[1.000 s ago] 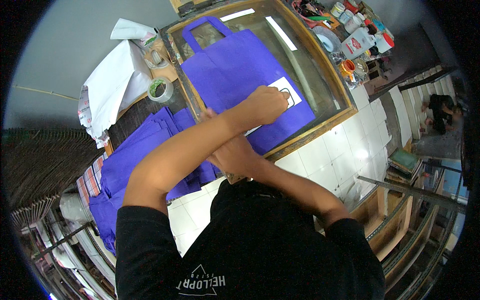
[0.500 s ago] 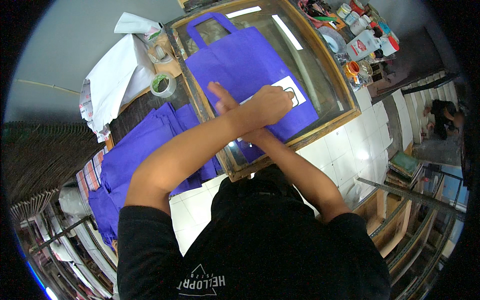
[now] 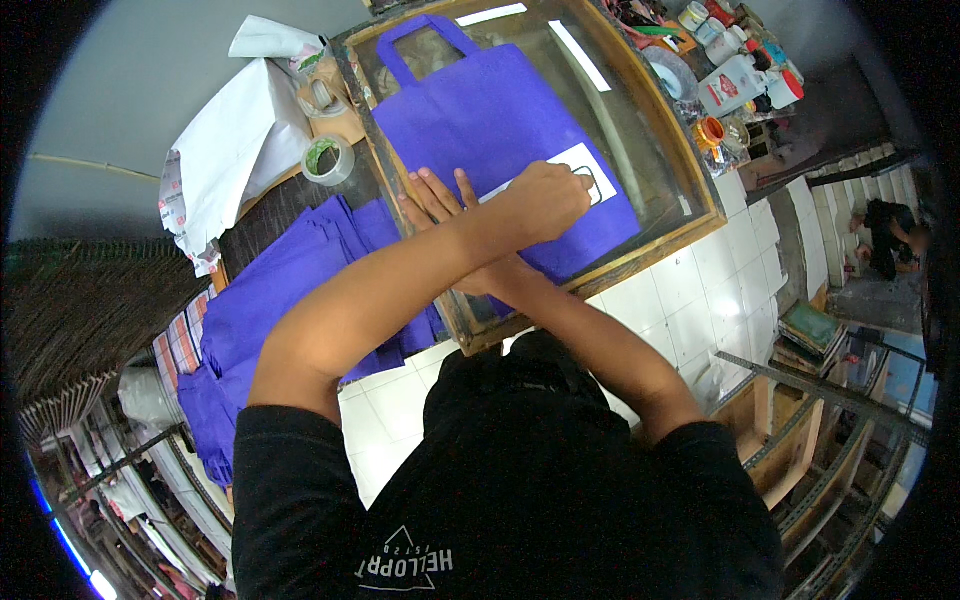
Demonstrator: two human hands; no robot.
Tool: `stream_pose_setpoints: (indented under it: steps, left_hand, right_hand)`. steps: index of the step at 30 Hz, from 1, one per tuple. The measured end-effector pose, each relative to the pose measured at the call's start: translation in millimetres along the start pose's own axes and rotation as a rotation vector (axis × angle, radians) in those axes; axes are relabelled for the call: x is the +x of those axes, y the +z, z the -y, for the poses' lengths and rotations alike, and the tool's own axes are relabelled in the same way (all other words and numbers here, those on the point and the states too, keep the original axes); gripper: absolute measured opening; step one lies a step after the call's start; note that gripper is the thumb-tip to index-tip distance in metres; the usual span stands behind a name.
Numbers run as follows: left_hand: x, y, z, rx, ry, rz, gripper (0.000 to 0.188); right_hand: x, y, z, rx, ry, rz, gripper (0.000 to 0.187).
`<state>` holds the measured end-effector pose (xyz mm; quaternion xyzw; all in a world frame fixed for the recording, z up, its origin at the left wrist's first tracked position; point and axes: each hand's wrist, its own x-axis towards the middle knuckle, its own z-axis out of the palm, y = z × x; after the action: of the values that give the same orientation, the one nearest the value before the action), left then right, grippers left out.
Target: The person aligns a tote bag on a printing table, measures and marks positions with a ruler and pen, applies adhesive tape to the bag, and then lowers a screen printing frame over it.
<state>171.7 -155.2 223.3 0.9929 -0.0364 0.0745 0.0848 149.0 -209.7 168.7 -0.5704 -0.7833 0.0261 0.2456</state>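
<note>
A purple cloth tote bag (image 3: 470,110) lies flat on a wood-framed glass-topped table (image 3: 690,235), its handle loop pointing away from me. Near the bag's close end sits a white rectangular piece (image 3: 602,190) with a dark rounded outline. My forearms cross, the left over the right. My left hand (image 3: 548,203) is closed in a fist over the white piece; whatever it holds is hidden. At the bag's left edge my right hand (image 3: 440,200) rests with fingers spread, partly hidden by my left forearm.
Left of the table are a pile of purple bags (image 3: 290,275), a tape roll (image 3: 328,160) and white paper sheets (image 3: 225,150). Bottles and jars (image 3: 735,85) crowd the far right. Metal racks (image 3: 820,400) stand on the right; another person (image 3: 890,235) is further off.
My right hand's fingers have spread and shifted slightly left against the bag. My left fist has moved a little right and away from me over the white piece.
</note>
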Motion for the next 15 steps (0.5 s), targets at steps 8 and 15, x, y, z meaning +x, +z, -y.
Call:
stream_pose_setpoints:
  steps: [8, 15]
  left_hand:
    - [3, 5, 4, 0.035, 0.063, -0.075, 0.01]
    - [1, 2, 3, 0.061, 0.038, -0.019, 0.008]
  right_hand:
    - [9, -18, -30, 0.559, 0.182, -0.002, 0.067]
    - [13, 6, -13, -0.006, 0.049, -0.057, 0.073]
